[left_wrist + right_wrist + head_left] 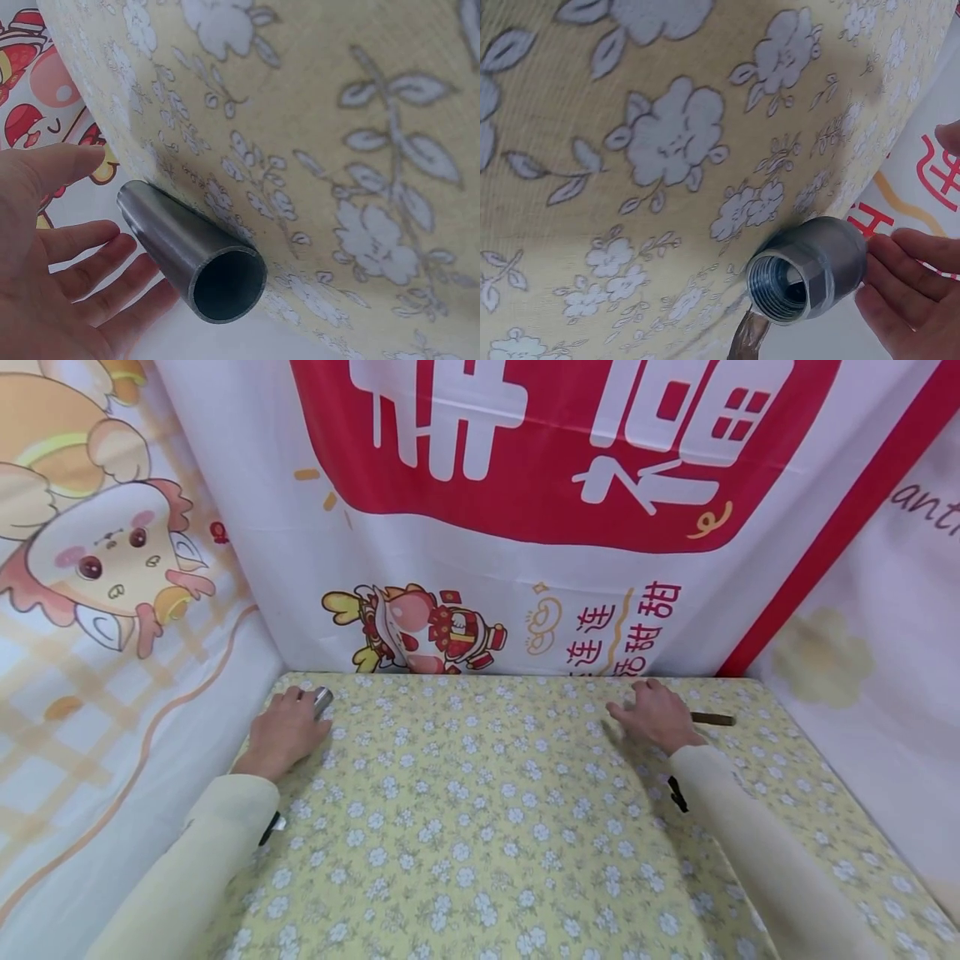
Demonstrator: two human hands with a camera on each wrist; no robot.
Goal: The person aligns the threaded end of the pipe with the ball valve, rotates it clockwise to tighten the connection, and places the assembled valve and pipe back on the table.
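Observation:
My left hand (285, 732) is at the table's far left corner, beside a short metal pipe (169, 229). Its smooth, hollow end faces the left wrist camera, and my fingers are spread loosely along its side with the thumb apart. Toward the far right, my right hand (658, 717) is at a metal pipe fitting (832, 259) with a hex collar and inside threads. My fingertips are right at the fitting's far end, fingers fairly straight. A brown lever-like strip (712, 719) shows beyond this hand; in the head view the hand hides the fitting.
A yellow flowered cloth (465, 827) covers the table. White printed curtains hang behind (540, 531) and along the left (187, 785) and right (847, 710) sides, close to the table's edges.

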